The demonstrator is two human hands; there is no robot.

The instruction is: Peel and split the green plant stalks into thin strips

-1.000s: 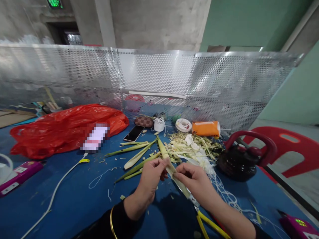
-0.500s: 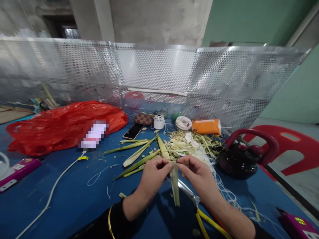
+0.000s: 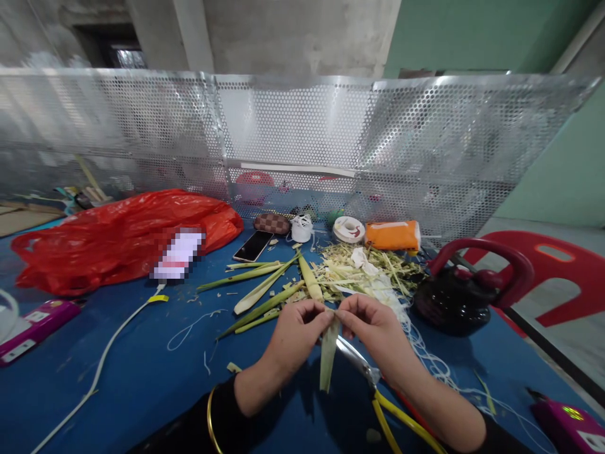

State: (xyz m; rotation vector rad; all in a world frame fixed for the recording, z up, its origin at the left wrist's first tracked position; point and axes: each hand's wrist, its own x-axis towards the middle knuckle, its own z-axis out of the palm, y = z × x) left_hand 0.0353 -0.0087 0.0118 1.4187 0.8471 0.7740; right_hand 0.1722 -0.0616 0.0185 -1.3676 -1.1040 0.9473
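Note:
My left hand [image 3: 295, 334] and my right hand [image 3: 373, 331] meet over the blue table [image 3: 142, 378], both pinching the top end of a pale green leaf strip [image 3: 328, 359] that hangs down between them. Its far part [image 3: 309, 280] lies on the table past my fingers. Yellow-handled scissors [image 3: 378, 397] lie just below my right wrist. Several long green leaf strips [image 3: 258, 296] lie beyond my left hand. A heap of leaf trimmings [image 3: 363, 271] sits beyond my right hand.
A dark kettle with a red handle [image 3: 460, 296] stands at the right, tangled white string [image 3: 425, 359] beside it. A red plastic bag [image 3: 118, 236], a phone [image 3: 253, 246], a tape roll [image 3: 348, 229] and an orange packet [image 3: 392, 235] lie before the perforated metal screen [image 3: 302, 139]. A white cable [image 3: 108, 359] crosses the left side.
The leaf strip's near end has swung from lying slanted under my right hand to hanging straight down between both hands. My hands have drawn closer together at its top.

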